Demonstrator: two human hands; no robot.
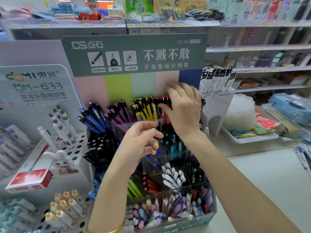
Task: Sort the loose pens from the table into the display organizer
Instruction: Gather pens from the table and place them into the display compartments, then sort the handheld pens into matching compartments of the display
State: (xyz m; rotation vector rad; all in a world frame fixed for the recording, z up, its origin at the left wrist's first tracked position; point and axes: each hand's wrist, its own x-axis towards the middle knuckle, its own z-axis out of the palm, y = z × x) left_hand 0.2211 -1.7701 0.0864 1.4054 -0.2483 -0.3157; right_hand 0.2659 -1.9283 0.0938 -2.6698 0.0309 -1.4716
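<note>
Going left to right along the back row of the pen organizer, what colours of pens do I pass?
blue pens → purple pens → yellow pens → red pens, partly behind the right hand.

Our right hand (183,108) lies over the red pens (164,116) in the top row of the organizer (185,224), beside the yellow pens (148,111). The hand is blurred, so it may be pressing them. Our left hand (143,142) hangs lower, fingers loosely curled, holding nothing. Loose pens (303,157) lie on the table (260,182).
</note>
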